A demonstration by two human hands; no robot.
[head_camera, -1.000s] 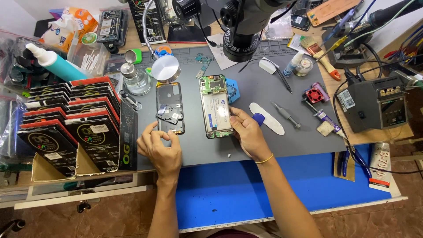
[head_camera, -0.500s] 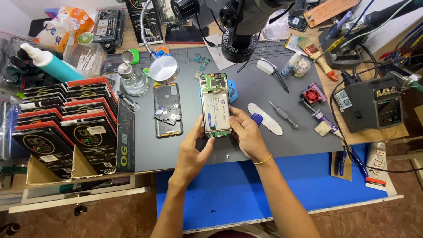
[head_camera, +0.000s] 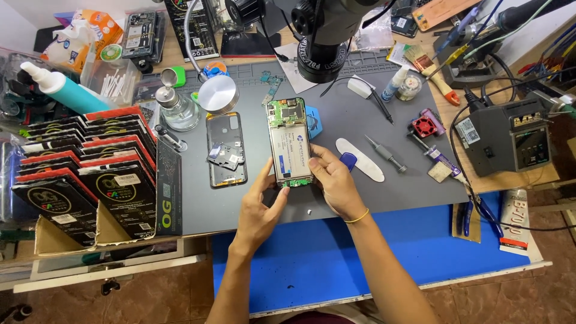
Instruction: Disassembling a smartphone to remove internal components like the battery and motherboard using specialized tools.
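An opened phone (head_camera: 288, 143) with a white battery and green circuit boards lies lengthwise on the grey work mat (head_camera: 360, 192). My left hand (head_camera: 263, 207) grips its lower left edge with thumb and fingers. On the lower right edge my right hand (head_camera: 332, 180) holds it too, a yellow band on that wrist. A separate phone frame (head_camera: 226, 150) with small loose parts on it lies just left of the phone, untouched.
A microscope head (head_camera: 324, 36) hangs above the mat. A white spudger (head_camera: 360, 159), a screwdriver (head_camera: 386, 153) and a small fan (head_camera: 426, 126) lie to the right, a soldering station (head_camera: 510, 141) further right. Black-and-red boxes (head_camera: 90, 174), a liquid dispenser (head_camera: 177, 108) and a teal bottle (head_camera: 63, 90) stand left.
My left hand has left the phone frame and moved right onto the opened phone's lower left edge. My right hand has stayed on the phone.
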